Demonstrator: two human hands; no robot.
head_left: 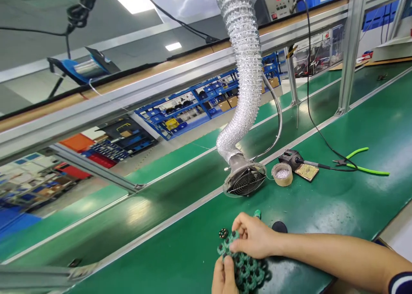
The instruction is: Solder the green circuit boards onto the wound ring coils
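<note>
A green panel of small joined circuit boards (248, 273) with dark round parts on it lies at the bottom centre. My left hand (224, 276) pinches its left edge between thumb and fingers. With curled fingers, my right hand (252, 238) grips the upper end of the same panel. Just beyond the panel, a small round black part with metallic dots (223, 233) rests on the bench. Behind my right hand shows a small green object (257, 213), partly hidden. A black disc (279, 227) sits by my right wrist.
A fume extractor hood (246, 181) hangs from a silver duct (243, 62). To its right are a tape roll (282, 176) with small bits inside, a soldering iron (313, 163) in its stand, a sponge (307, 172) and green-handled pliers (363, 162). A metal post (350, 53) rises from the green bench.
</note>
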